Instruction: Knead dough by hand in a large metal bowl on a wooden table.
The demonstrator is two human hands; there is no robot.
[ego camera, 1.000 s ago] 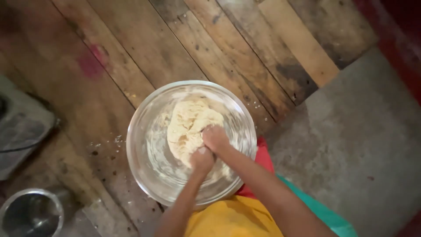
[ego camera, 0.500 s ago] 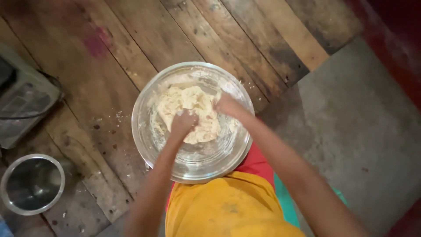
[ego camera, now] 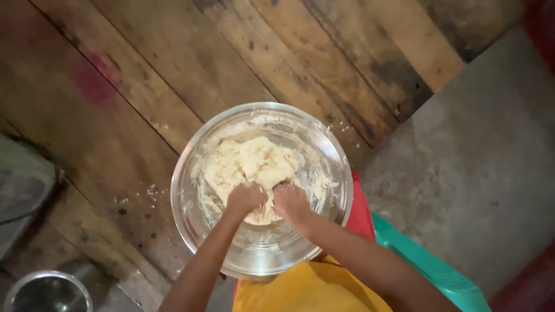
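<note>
A wide, round bowl (ego camera: pixel 324 153) of thin shiny metal sits on a surface of worn wooden planks (ego camera: pixel 173 69), its rim bright and its inner wall smeared and speckled with pale flour paste. Inside it lies a lump of dough (ego camera: pixel 254 164), cream-coloured, rough and shaggy, with torn ridges and clumps rather than a smooth skin; it fills the middle and far half of the bowl. The planks are dark brown and grainy, run on a slant, and carry a faded reddish stain at the far left and a scatter of pale crumbs just left of the bowl.

Both forearms come in from the near edge and meet over the near side of the dough. The left hand (ego camera: pixel 244 198) is curled into a loose fist, knuckles up, pressed down into the near edge of the lump; its grip is clenched against the dough. The right hand (ego camera: pixel 291 201) lies just beside it, almost touching, fingers bent and dug into the dough, so its grip is clenched on the soft mass too. Flour dusts both sets of knuckles.

To the right the planks end at a grey, rough concrete floor (ego camera: pixel 474 173). At the near left corner stands a smaller round steel pot (ego camera: pixel 17 289), dull inside. Below the bowl show a yellow cloth (ego camera: pixel 306 292), a strip of red fabric (ego camera: pixel 361 211) and the edge of a green plastic seat (ego camera: pixel 439 271).
</note>
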